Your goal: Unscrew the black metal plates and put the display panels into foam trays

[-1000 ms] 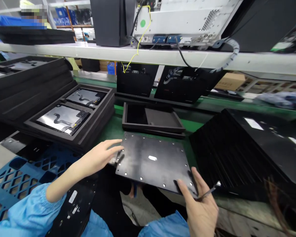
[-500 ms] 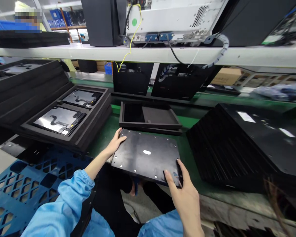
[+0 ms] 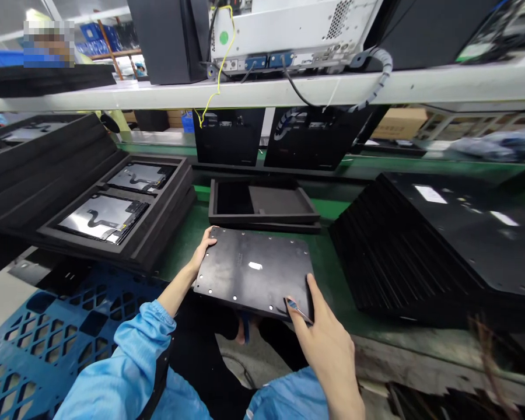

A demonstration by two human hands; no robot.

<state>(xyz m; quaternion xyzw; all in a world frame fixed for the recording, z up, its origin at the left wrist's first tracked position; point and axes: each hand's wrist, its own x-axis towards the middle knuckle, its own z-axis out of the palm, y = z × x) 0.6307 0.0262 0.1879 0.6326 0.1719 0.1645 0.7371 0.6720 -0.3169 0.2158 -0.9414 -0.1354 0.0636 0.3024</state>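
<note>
1. While the left hand (image 3: 201, 252) pinches the left edge of the black panel (image 3: 231, 271), thumb on top near the far corner, its other fingers are mostly hidden by the edge.
2. Right hand (image 3: 326, 335) is on the near right corner: thumb over the top face, index finger along the right side. Grip closed on panel; underside fingers not visible.
3. Slim metal tool (image 3: 304, 315) also in the right hand, lying by the thumb at that corner. Full length can't be seen.
4. Panel is roughly flat, holes along its rim, white oval mark (image 3: 255, 266) near mid-face. Sits at the front edge of the green bench (image 3: 181, 236), near side out over the lap. Can't tell if the bench takes any weight.
5. Just beyond panel: shallow foam tray (image 3: 284, 201), dark sheet (image 3: 235, 198) in its left part.
6. Left: foam tray stack (image 3: 142, 245), two display modules (image 3: 98, 216) in the top tray.
7. Right: leaning stack of black panels (image 3: 455, 233).
</note>
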